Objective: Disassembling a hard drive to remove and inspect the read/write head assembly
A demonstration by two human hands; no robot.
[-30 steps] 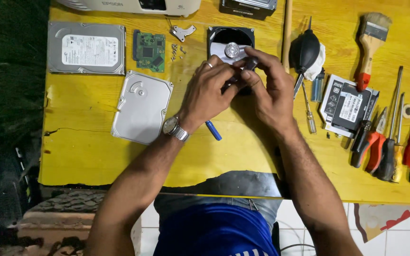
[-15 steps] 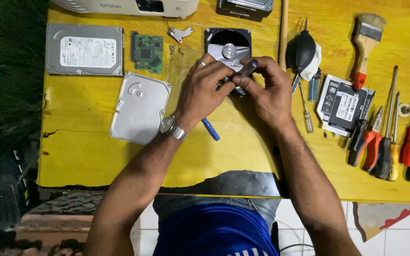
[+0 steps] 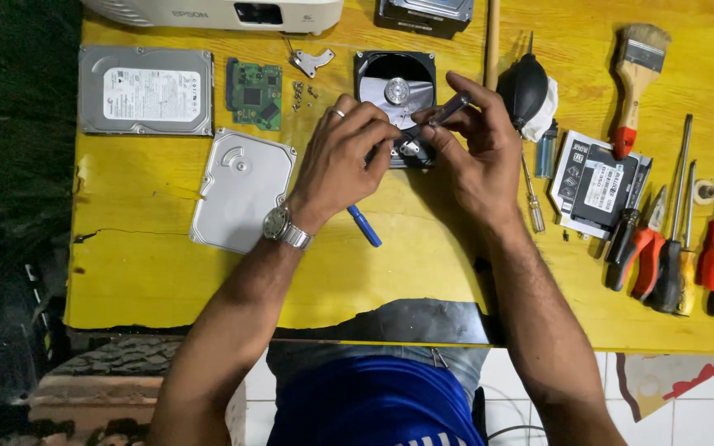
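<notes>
Shiny open drive [image 3: 396, 91] sits top middle on the bench [image 3: 423, 272]. Left hand [image 3: 345, 161] pinches a blue tool [image 3: 364, 225]; right hand [image 3: 477, 153] pinches a dark stick [image 3: 448, 110]. Its disk looks easy to scratch; hold the edges.

Bare forearms, a silver wristwatch [image 3: 278, 225], a ring [image 3: 337, 113], blue shirt [image 3: 373, 405].

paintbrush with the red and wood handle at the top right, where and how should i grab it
Grip the paintbrush with the red and wooden handle by its narrow red lower handle, which points toward the person, coming from above. It lies flat on the yellow wooden table, bristles pointing away, with bare table either side for fingers to close across that handle.
</notes>
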